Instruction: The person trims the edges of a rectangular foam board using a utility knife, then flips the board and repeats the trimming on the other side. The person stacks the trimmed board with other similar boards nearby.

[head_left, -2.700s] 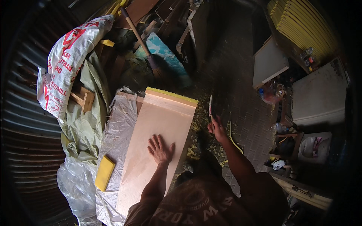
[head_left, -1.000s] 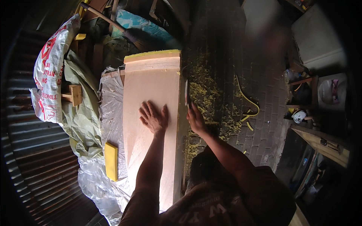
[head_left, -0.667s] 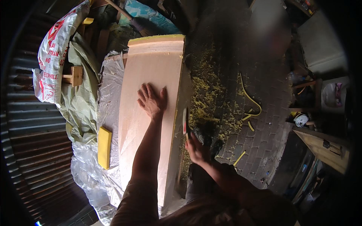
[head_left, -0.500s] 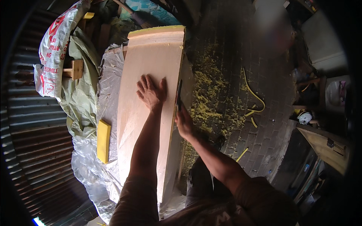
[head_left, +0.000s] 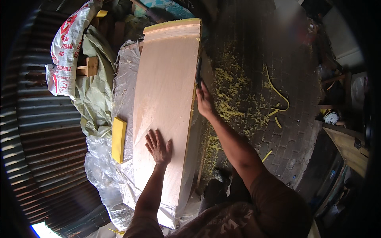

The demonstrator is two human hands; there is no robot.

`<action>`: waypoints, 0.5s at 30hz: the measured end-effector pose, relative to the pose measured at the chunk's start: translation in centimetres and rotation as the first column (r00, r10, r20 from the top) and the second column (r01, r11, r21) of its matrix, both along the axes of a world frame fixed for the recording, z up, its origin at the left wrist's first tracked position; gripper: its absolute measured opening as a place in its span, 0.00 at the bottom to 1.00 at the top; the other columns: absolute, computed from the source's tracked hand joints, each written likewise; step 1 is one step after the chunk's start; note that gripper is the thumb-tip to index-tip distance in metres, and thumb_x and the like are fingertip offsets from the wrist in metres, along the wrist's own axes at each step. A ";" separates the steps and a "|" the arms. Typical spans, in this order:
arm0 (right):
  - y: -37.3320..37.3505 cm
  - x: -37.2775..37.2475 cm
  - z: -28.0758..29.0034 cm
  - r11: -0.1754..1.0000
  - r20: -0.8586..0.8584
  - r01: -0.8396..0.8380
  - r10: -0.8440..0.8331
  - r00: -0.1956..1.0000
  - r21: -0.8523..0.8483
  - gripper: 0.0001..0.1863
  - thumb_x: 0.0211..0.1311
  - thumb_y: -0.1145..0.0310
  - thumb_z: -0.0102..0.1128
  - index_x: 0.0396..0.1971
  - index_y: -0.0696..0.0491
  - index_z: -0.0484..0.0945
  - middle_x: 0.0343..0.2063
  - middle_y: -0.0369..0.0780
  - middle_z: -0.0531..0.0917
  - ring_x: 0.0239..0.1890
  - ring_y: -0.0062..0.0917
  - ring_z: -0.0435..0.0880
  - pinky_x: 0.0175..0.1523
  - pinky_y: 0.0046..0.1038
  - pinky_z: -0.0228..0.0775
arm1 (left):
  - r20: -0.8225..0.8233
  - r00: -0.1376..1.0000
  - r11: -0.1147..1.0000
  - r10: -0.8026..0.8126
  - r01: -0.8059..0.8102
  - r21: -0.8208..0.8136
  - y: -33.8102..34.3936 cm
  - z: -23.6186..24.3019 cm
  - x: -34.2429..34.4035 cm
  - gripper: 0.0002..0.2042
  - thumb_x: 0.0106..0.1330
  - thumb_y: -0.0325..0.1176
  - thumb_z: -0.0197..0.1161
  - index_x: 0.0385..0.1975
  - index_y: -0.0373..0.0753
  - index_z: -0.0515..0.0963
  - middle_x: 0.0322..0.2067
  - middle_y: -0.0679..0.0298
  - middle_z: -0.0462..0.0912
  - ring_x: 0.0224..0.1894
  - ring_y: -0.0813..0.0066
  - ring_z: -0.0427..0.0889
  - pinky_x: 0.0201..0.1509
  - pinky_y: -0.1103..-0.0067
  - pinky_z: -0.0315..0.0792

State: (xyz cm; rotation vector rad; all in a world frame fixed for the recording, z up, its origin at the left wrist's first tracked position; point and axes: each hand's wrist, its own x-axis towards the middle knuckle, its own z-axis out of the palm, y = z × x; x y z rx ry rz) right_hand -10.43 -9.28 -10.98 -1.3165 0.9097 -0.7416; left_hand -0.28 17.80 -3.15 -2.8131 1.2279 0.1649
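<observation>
Our left hand (head_left: 158, 147) lies flat on the long pale board (head_left: 166, 91), palm down, fingers spread wide and thumb out to the side. Our right hand (head_left: 205, 104) is closed around a dark blade (head_left: 199, 71). The blade runs along the board's right edge, and we cannot tell if it touches the wood.

The board lies in front of us on a plastic sheet (head_left: 126, 87), with its yellow-topped far end pointing away from us. On its left, a yellow block (head_left: 118, 139) sits near the edge. Past that are a green cloth (head_left: 96, 95) and a tin wall (head_left: 47, 150), so that side is tight. On the right, the brick floor (head_left: 295, 99) drops below the board and our right arm has room to slide along the edge. Yellow crumbs (head_left: 228, 95) and a bent yellow strip (head_left: 274, 89) lie down there.

Half a second ago, our left hand was higher up the board; now it is closer to us. Our right hand and the blade have gone farther up the edge. The yellow block has stayed beside the board.
</observation>
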 end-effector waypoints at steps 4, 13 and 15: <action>22.8 -11.1 4.1 0.928 0.043 -0.309 0.307 0.951 0.209 0.32 0.79 0.59 0.42 0.76 0.53 0.51 0.65 0.49 0.72 0.38 0.28 0.81 0.47 0.30 0.74 | -0.001 0.998 0.998 0.061 -0.061 0.008 0.1 0.5 -0.4 0.40 0.71 0.57 0.49 0.78 0.48 0.44 0.79 0.53 0.38 0.79 0.44 0.33 0.76 0.45 0.33; 7.3 -3.9 1.2 0.998 0.136 0.057 -0.058 0.989 0.010 0.28 0.80 0.54 0.40 0.73 0.49 0.60 0.22 0.34 0.74 0.23 0.19 0.72 0.29 0.25 0.68 | -0.023 0.997 0.998 0.069 -0.069 0.003 -0.8 0.3 -0.6 0.41 0.71 0.61 0.48 0.78 0.51 0.44 0.79 0.56 0.37 0.80 0.48 0.32 0.78 0.49 0.29; 18.3 -5.5 0.8 0.998 -0.019 -0.028 0.029 0.999 0.057 0.29 0.80 0.54 0.39 0.75 0.49 0.56 0.28 0.40 0.79 0.24 0.25 0.76 0.33 0.29 0.72 | -0.024 0.996 0.996 0.091 -0.091 -0.011 0.0 0.0 -0.4 0.41 0.71 0.62 0.48 0.78 0.51 0.44 0.79 0.57 0.37 0.80 0.49 0.32 0.78 0.50 0.29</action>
